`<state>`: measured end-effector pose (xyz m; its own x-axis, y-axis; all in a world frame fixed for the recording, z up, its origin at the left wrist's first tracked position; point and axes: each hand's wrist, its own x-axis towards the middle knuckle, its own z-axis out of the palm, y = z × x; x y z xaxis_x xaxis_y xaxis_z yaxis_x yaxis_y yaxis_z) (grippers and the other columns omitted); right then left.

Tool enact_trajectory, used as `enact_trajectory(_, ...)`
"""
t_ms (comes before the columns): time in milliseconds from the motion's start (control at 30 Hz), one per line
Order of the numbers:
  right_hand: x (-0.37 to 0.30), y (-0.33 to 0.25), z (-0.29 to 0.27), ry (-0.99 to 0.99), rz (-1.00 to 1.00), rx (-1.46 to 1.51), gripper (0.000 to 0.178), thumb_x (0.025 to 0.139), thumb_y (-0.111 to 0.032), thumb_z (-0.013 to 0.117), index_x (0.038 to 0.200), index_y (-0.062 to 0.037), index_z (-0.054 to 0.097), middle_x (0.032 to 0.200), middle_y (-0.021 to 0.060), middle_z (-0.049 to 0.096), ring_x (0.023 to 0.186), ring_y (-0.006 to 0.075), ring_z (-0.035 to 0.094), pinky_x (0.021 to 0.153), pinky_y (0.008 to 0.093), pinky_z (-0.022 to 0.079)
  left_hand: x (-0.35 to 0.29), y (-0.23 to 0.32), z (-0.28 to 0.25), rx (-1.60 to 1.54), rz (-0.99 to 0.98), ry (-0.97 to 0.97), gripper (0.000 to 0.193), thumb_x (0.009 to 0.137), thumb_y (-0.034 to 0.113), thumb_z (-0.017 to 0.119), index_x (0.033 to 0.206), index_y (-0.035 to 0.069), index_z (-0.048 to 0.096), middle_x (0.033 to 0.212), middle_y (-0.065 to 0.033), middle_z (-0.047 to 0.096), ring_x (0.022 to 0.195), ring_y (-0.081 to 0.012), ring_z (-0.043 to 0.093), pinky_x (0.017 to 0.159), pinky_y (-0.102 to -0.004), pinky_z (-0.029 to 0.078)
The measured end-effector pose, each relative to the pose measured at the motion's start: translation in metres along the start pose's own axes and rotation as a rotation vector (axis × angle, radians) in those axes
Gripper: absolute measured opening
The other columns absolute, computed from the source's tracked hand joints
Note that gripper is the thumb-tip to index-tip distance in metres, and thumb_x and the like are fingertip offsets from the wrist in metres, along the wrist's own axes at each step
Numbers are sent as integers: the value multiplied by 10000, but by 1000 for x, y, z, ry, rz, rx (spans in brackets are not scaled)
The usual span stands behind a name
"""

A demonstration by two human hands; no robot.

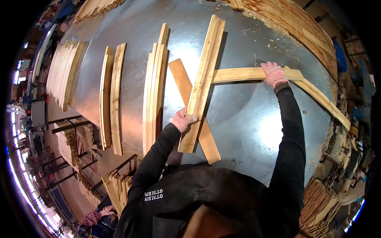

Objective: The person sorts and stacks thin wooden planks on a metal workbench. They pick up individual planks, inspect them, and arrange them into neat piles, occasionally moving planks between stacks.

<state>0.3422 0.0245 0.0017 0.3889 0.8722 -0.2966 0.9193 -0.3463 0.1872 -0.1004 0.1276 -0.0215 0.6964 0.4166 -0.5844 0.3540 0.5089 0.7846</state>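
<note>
Two boards hold my attention from this remote seat: the long board (207,71) and the cross board (239,74), both over the metal table (246,123). What counts most for me is how they lie to each other. The long board runs away from me, its far end leaning right; the cross board runs nearly sideways from its right edge. Whether the cross board passes beneath it or only meets that edge, I cannot tell.

My left hand (183,119) is closed on the long board near its near end, thumb on top, fingers round the left edge, so most of its length stretches ahead of the grip. The cross board lies ahead and to the right of that grip, and my right hand (274,74) is the nearer one to it. That hand lies over it toward its right end, palm down, fingers pointing away; whether they close underneath, I cannot tell.

I have the left arm (156,152) bent and close in, angled forward and right, while the right arm (293,131) reaches much farther out. A brown board (209,143) passes slantwise under the long board, and a narrow strip (327,101) slopes toward me, right of the right hand.
</note>
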Motion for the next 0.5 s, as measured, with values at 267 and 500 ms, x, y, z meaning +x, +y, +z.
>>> enact_trajectory(267, -92, -56, -4, 72, 98, 237, 661, 832, -481, 658, 1326, -64, 520, 1217, 183, 637, 1123, 357, 605, 924, 413, 499, -64, 14, -46, 160, 214, 109, 330, 894, 179, 668, 1147, -17, 588, 984, -48, 668, 880, -111, 612, 797, -273, 518)
enact_trajectory(500, -165, -236, -15, 121, 127, 1907, 442, 973, -284, 604, 1283, 25, 544, 1149, 147, 657, 980, 193, 665, 859, 295, 524, -74, 24, 62, 362, 333, -259, 569, 934, 266, 617, 1374, -42, 428, 1209, -144, 610, 1097, -214, 577, 987, -352, 452)
